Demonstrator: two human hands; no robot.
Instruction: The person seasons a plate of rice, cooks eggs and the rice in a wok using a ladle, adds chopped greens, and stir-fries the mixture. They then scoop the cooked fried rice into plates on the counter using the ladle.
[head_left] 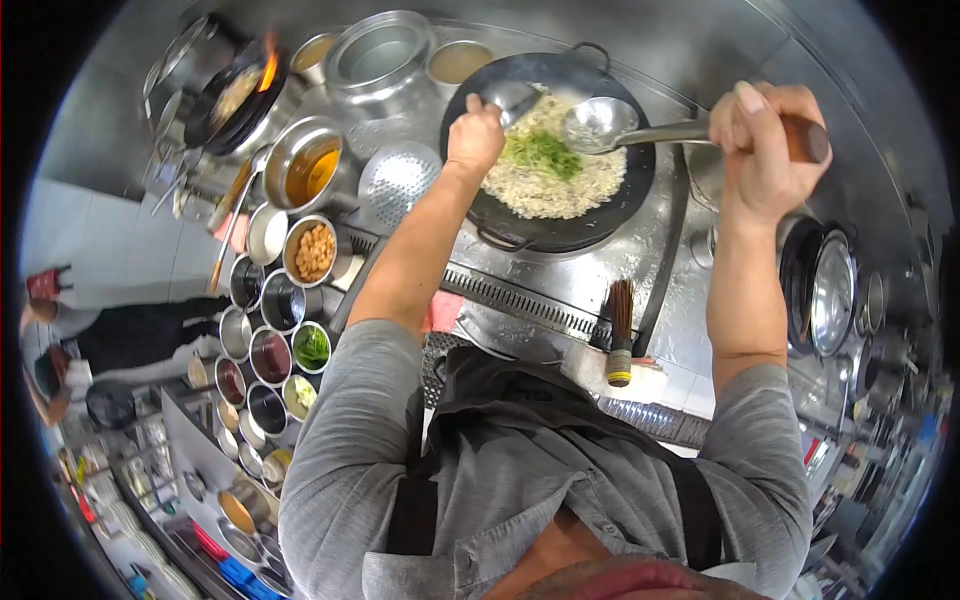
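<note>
A black wok [630, 190] on the stove holds fried rice [560, 200] with a heap of chopped greens [545, 155] in the middle. My right hand [768, 145], to the right of the wok, is wrapped round the wooden-ended handle of a ladle [600, 125]. The ladle's metal bowl hangs over the rice, beside the greens. At the wok's left side my left hand [476, 137] is closed on a shiny metal utensil [513, 100], broad at its end. Its exact kind is unclear, as the fingers hide the grip.
A perforated skimmer [400, 185], a pot of amber liquid [312, 172] and a large steel pot [380, 55] stand left. Several ingredient tins surround the bowl of brown pieces [312, 252]. Flame rises from another wok [235, 100]. A bamboo brush [621, 330] lies in front; a person [140, 335] stands far left.
</note>
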